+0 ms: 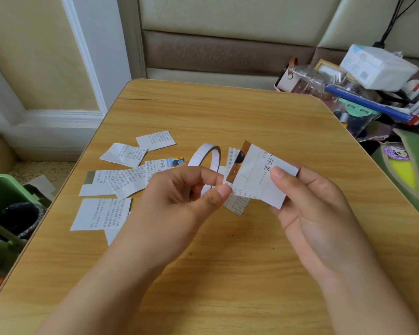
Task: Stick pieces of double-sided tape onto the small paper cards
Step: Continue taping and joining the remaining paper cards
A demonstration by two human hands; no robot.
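In the head view, your left hand (184,189) carries the tape roll (205,160), which stands on its edge above the worktop (228,274). The thumb and forefinger of this hand pinch something at the lower left corner of the card (261,180); I think it is the free end of the tape, but it is too small to tell for sure. Your right hand (307,201) holds the card in the air just beside the roll, thumb on the printed face, the other fingers closed behind it, so both hands are clamped on their things.

To do this step well, keep the card flat and stiff with the right hand, because thin paper will bend when you press. Lay the tape near one edge, straight, and rub it down with the thumb before you tear. Tear short, so no sticky end hangs over the border.

More cards (121,180) lie scattered on the left part of the worktop, some overlapping, and a few rest under your hands. A green bin (7,197) stands beside the worktop at the left
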